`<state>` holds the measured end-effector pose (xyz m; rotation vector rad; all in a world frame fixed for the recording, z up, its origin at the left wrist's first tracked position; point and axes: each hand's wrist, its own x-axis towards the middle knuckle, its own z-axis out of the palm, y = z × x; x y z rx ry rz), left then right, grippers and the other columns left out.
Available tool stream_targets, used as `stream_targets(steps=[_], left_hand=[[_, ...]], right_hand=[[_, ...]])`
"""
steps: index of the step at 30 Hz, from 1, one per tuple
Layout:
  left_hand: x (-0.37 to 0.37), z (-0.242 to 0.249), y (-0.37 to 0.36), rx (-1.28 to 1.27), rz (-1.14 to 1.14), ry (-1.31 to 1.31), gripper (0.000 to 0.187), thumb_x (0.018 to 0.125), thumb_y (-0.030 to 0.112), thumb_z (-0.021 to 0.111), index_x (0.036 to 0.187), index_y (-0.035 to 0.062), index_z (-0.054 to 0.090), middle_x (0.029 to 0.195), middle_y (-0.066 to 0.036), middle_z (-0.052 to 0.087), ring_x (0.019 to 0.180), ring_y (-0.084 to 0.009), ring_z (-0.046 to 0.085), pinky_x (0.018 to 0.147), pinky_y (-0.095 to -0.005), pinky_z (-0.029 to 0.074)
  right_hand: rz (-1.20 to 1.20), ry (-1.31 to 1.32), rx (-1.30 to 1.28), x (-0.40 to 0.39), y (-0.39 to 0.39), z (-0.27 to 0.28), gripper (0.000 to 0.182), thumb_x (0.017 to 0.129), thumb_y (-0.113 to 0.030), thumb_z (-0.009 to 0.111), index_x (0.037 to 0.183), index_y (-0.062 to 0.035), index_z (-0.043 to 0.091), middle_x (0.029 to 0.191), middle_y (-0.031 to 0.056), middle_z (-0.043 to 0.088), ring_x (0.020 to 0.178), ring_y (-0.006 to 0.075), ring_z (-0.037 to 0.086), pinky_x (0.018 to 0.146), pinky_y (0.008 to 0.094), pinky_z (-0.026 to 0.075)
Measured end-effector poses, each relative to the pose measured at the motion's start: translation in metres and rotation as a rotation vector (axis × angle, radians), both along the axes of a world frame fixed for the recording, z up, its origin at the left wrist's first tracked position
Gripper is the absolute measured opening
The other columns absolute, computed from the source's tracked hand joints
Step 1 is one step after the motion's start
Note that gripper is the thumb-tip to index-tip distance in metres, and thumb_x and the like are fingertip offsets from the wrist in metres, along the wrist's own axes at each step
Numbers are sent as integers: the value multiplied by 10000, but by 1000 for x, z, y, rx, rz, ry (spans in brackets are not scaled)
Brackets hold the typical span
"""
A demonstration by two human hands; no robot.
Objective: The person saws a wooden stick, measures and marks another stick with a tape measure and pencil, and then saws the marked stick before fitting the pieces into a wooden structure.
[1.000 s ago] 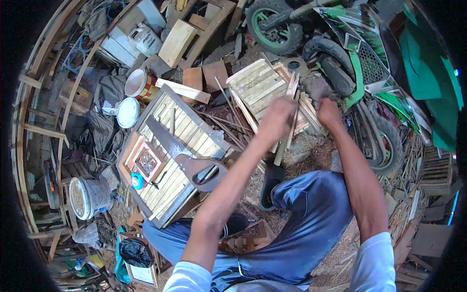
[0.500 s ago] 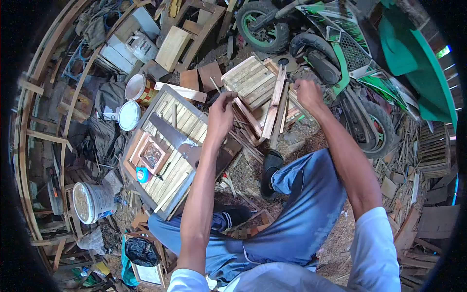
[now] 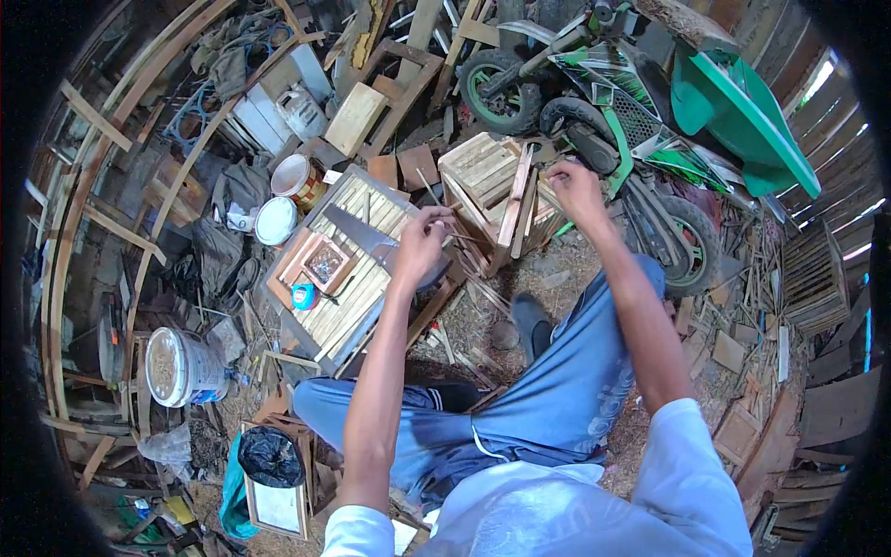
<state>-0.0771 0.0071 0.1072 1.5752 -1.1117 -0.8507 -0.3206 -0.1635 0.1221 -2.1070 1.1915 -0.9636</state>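
My left hand point(image 3: 422, 243) is beside the near-left side of a slatted wooden crate point(image 3: 478, 172), its fingers bent together in a pinch. My right hand point(image 3: 577, 195) hovers by the crate's right side with curled fingers. Whatever either hand may hold is too small to make out. Upright wooden strips point(image 3: 516, 206) stand at the crate between my hands. To the left, a handsaw point(image 3: 357, 232) lies on a slatted panel point(image 3: 357, 311), its handle end partly behind my left hand. A small wooden box of nails or screws point(image 3: 327, 264) and a blue tape measure point(image 3: 303, 296) rest on that panel.
A green-trimmed motorbike point(image 3: 613, 121) stands behind the crate at right. Paint buckets point(image 3: 276, 221) sit beyond the panel, and a white bucket point(image 3: 184, 369) stands at left. Wood offcuts point(image 3: 729, 351) litter the floor. A black-lined container point(image 3: 271, 457) is near my left leg.
My view has shifted, so the surroundings appear displaced. My right hand has moved slightly leftward relative to the crate, and the fingers of my left hand now point more to the right.
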Motion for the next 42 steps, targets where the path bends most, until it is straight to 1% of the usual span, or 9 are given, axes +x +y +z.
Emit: stream_targets(steps=[7,8,10,12,24,26,33,37,42], left_hand=[[-29,-46,25,280,-195,-97,232,972,98,475,1137,5,608,955,-92,680,855,-171,629,800,-330,504],[-33,-56,28,310,-228,-101,237,966,112,485,1137,1,607,944,-92,680,857,-169,631,801,-331,504],[-32,-102,28,463,-284,-8,263,949,142,518,1140,-9,616,931,-91,685,833,-168,636,772,-328,508],[-35,-130,24,602,-279,-34,279,946,160,531,1136,-22,626,950,-96,687,789,-160,635,713,-320,514],[-49,-385,14,647,85,367,312,913,112,498,1159,-49,601,955,-138,706,754,-187,669,661,-317,533],[-45,-418,16,595,67,288,347,891,133,501,1174,-45,596,961,-143,709,783,-186,672,696,-322,536],[-57,-425,-7,778,246,-208,461,947,391,506,1239,45,590,1157,-264,635,1063,-411,627,891,-456,509],[-64,-428,-15,638,393,-286,519,956,421,486,1260,7,564,1204,-256,621,1068,-426,621,887,-470,513],[-70,-431,-12,502,387,-404,538,972,387,484,1254,-68,536,1254,-255,595,1153,-403,571,987,-450,446]], right_hand=[[96,-10,264,2,82,-90,166,858,-114,629,974,-13,694,965,212,696,854,349,694,743,438,530],[154,38,333,1,83,-116,184,851,-125,626,977,-10,694,992,220,692,883,366,691,758,448,533],[380,773,462,8,82,-149,149,763,-104,630,872,-35,705,845,191,697,774,307,685,724,397,528],[470,557,650,20,83,-182,169,732,-101,625,859,-67,731,868,188,706,833,329,695,775,392,540],[-142,330,772,38,101,-363,132,751,-125,723,879,-92,733,913,170,706,892,316,683,793,421,541],[-133,564,917,39,101,-414,290,800,-195,694,1073,-98,681,1062,170,680,975,325,661,852,437,529],[71,679,1054,47,105,-421,751,903,-295,610,1524,-109,233,1549,218,228,1393,393,304,1170,462,234],[54,594,908,61,114,-460,746,887,-328,641,1488,-42,304,1524,283,221,1391,468,269,1177,544,157],[171,761,697,70,100,-436,493,853,-247,668,1274,-35,524,1355,223,495,1267,406,463,1082,563,284]])
